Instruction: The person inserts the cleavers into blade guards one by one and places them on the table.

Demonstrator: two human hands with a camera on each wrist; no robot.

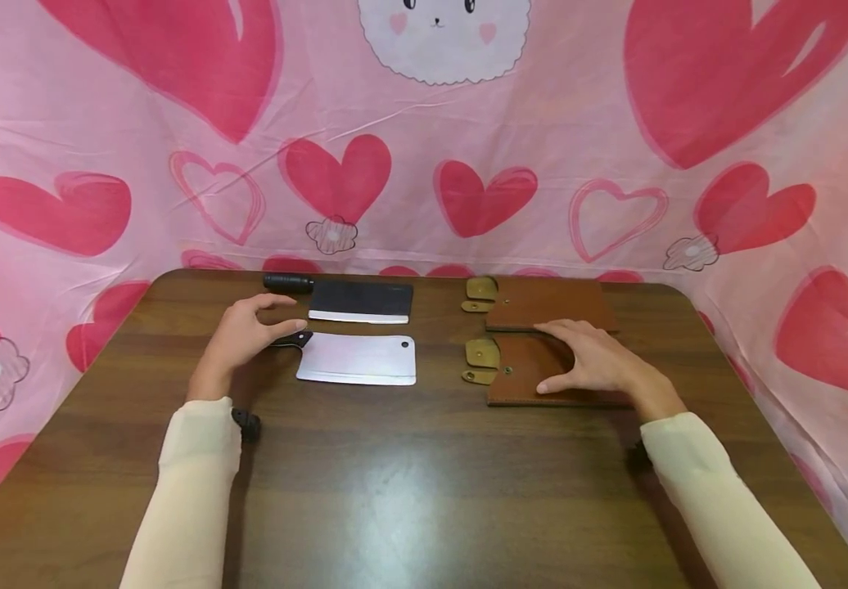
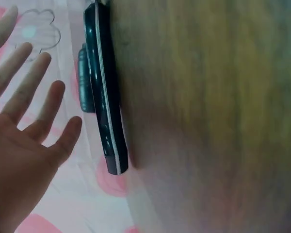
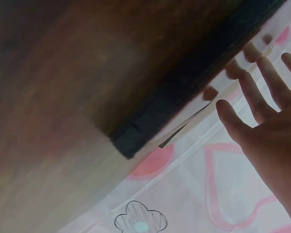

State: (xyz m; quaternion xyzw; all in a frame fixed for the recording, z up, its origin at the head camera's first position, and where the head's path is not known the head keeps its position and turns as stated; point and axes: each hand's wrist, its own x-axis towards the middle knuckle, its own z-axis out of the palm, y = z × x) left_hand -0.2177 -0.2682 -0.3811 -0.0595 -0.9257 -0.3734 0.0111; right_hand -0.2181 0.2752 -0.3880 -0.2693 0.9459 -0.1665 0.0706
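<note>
Your left hand is spread beside the silver cleaver — probably blade-heavy, stiff, grab the handle — right hand spread too, right of it.

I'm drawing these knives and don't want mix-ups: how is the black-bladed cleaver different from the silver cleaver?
The black-bladed cleaver is mostly dark with a bright edge; the silver cleaver has a silvery blade. The silver cleaver has a hole near one corner; the black-bladed cleaver shows none. Both lie on the brown table.
</note>
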